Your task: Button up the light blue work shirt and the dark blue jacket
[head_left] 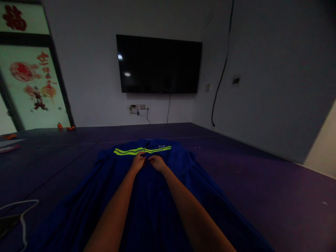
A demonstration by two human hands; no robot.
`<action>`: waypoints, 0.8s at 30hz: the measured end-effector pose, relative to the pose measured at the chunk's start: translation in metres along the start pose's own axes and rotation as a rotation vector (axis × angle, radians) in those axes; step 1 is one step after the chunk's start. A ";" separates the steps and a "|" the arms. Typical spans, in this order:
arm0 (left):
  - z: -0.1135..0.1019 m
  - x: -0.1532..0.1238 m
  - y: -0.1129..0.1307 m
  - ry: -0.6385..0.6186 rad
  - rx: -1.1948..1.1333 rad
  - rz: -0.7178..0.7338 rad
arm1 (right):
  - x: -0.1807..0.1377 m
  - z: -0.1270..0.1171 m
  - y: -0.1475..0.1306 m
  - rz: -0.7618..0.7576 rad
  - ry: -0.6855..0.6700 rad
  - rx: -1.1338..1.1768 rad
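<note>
A blue work jacket (183,182) with a yellow-green reflective stripe (141,151) across its chest lies spread flat on a dark purple table (262,182). Both my arms reach out over it. My left hand (138,161) and my right hand (156,162) meet at the middle of the jacket's front, just below the stripe. The fingers of both hands are curled and pinched on the cloth at the front opening. What exactly lies between the fingertips is too small to make out.
A black wall-mounted screen (159,64) hangs on the far wall, with sockets (139,107) and cables below it. A white cable (22,210) and a dark flat thing lie at the table's left near edge. Small orange items (65,127) sit far left.
</note>
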State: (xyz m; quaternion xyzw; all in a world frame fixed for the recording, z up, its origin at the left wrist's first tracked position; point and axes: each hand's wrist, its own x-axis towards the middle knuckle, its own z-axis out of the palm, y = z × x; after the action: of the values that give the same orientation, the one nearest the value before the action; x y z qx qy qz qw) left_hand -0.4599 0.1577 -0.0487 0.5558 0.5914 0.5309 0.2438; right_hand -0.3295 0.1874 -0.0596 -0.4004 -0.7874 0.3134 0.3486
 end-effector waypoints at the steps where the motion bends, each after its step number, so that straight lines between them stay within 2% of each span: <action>1: -0.001 -0.004 0.002 -0.010 0.008 0.005 | -0.004 -0.001 -0.001 -0.009 0.011 -0.004; 7: -0.007 -0.035 0.009 -0.025 0.110 0.068 | -0.028 -0.010 -0.012 -0.028 0.120 -0.064; 10: -0.009 -0.050 0.012 -0.019 0.209 0.109 | -0.041 -0.016 -0.017 -0.008 0.156 -0.174; 14: -0.010 -0.060 0.016 -0.013 0.348 0.148 | -0.052 -0.021 -0.020 0.046 0.092 -0.363; 24: -0.006 -0.056 0.021 -0.075 0.560 0.196 | -0.052 -0.018 -0.036 0.057 -0.024 -0.562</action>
State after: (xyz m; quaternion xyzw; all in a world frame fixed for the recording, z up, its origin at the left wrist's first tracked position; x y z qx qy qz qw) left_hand -0.4420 0.1001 -0.0444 0.6752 0.6489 0.3470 0.0502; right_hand -0.3074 0.1295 -0.0370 -0.4996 -0.8358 0.0970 0.2058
